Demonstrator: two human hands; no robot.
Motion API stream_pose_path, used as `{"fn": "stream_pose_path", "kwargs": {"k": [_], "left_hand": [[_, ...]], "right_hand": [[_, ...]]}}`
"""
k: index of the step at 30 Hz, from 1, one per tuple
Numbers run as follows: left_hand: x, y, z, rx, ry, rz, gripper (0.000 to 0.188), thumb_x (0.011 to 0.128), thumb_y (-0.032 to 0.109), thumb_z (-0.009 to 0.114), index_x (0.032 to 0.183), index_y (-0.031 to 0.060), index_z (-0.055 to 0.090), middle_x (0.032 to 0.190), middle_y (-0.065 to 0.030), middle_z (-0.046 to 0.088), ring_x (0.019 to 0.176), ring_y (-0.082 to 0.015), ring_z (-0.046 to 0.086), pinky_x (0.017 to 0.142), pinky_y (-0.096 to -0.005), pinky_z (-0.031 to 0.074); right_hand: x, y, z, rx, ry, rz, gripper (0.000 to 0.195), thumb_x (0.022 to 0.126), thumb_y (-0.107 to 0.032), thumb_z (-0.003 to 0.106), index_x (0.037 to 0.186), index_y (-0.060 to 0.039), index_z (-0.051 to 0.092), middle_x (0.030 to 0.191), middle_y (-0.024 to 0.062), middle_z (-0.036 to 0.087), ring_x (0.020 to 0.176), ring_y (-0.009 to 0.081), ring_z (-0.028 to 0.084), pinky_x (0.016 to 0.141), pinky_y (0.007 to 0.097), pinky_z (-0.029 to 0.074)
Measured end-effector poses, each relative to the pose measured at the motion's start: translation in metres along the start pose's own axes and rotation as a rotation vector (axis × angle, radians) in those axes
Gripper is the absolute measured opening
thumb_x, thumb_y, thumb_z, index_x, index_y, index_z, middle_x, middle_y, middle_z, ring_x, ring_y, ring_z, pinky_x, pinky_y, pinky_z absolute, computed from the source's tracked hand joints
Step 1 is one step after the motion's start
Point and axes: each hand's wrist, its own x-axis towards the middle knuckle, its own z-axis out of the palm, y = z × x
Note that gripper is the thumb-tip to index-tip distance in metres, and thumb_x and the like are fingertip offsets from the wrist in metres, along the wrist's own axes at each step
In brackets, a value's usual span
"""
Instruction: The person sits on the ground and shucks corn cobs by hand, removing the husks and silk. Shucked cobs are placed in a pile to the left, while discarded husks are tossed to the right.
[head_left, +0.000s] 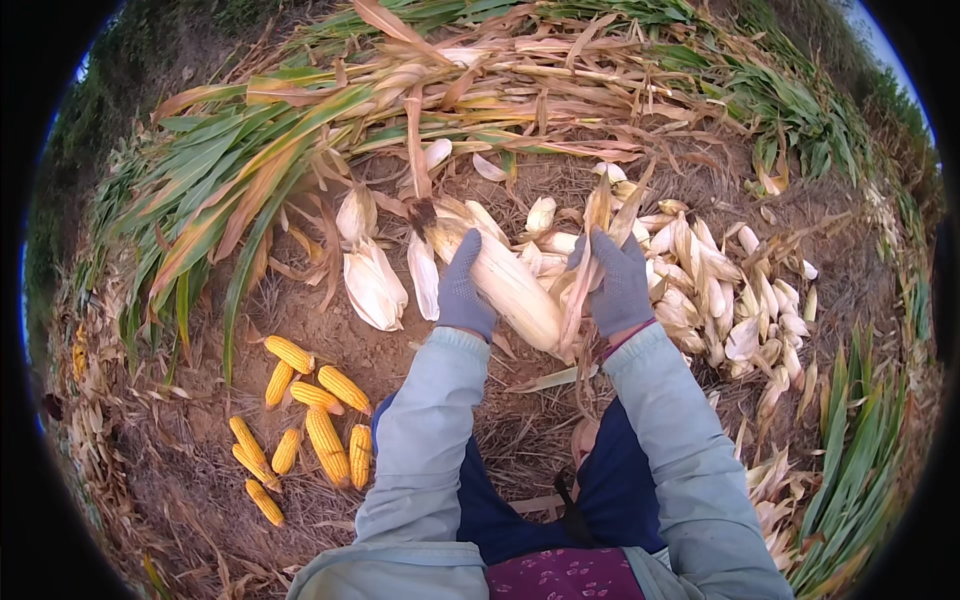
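Note:
My left hand, in a grey dotted work glove, grips an ear of corn still wrapped in pale husk. Dark dried silk sticks out of its tip at the upper left. At the lower right, the ear's base meets a dry stalk with brown leaves. Closed around that stalk is my right hand, gloved the same way. Behind both hands lie loose pale husks, partly hidden by the ear and the gloves.
Several husked yellow ears of corn lie at my left. A heap of pale husks spreads to the right. Cut corn stalks with green and brown leaves form a bank ahead. Empty-looking husks rest left of my hands.

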Motion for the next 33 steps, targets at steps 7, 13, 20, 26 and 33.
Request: {"fn": "stream_pose_path", "kwargs": {"k": [7,13,20,26,33], "left_hand": [[0.004,0.039,-0.008,-0.237,-0.03,0.076,0.043,0.082,0.02,0.064,0.117,0.0014,0.049,0.114,-0.0153,0.054,0.106,-0.0306,0.054,0.094,-0.0443,0.044],[0.007,0.04,-0.009,-0.22,0.079,0.224,0.041,0.081,0.021,0.066,0.114,0.0016,0.052,0.109,-0.0123,0.056,0.102,-0.0286,0.055,0.094,-0.0436,0.045],[0.004,0.038,-0.002,-0.017,0.026,0.355,0.036,0.077,0.014,0.068,0.11,0.006,0.056,0.104,-0.0081,0.059,0.1,-0.0242,0.056,0.092,-0.0382,0.045],[-0.011,0.025,0.016,0.196,-0.034,0.493,0.05,0.073,0.003,0.07,0.119,0.0061,0.049,0.106,-0.0074,0.057,0.099,-0.022,0.056,0.089,-0.0352,0.046],[-0.033,-0.008,0.034,0.631,-0.212,0.46,0.066,0.062,0.002,0.079,0.119,0.0,0.044,0.105,-0.0083,0.056,0.092,-0.017,0.058,0.08,-0.0298,0.05]], "right_hand": [[0.018,-0.043,-0.051,-0.109,0.264,-0.035,0.015,0.093,-0.024,0.052,0.085,-0.0117,0.048,0.052,-0.0063,0.031,0.039,0.0049,0.025,0.036,0.0226,0.02],[0.023,-0.018,-0.087,-0.715,0.301,-0.109,0.026,0.085,-0.024,0.06,0.1,-0.0046,0.051,0.07,0.0071,0.053,0.056,0.0163,0.051,0.052,0.0285,0.041],[0.012,-0.037,-0.055,-1.308,0.32,-0.702,0.061,0.068,-0.021,0.072,0.123,-0.0074,0.049,0.112,0.0143,0.056,0.103,0.0328,0.056,0.091,0.0416,0.043],[-0.003,-0.007,-0.026,-1.591,-0.044,-0.71,0.037,0.078,-0.03,0.067,0.105,-0.0063,0.057,0.107,0.0122,0.059,0.097,0.0272,0.057,0.084,0.0386,0.046],[-0.024,0.012,-0.012,-0.085,-0.43,0.835,0.086,0.086,-0.073,0.023,0.128,0.0008,0.041,0.102,0.0175,0.064,0.083,0.0234,0.064,0.07,0.0332,0.051]]}}
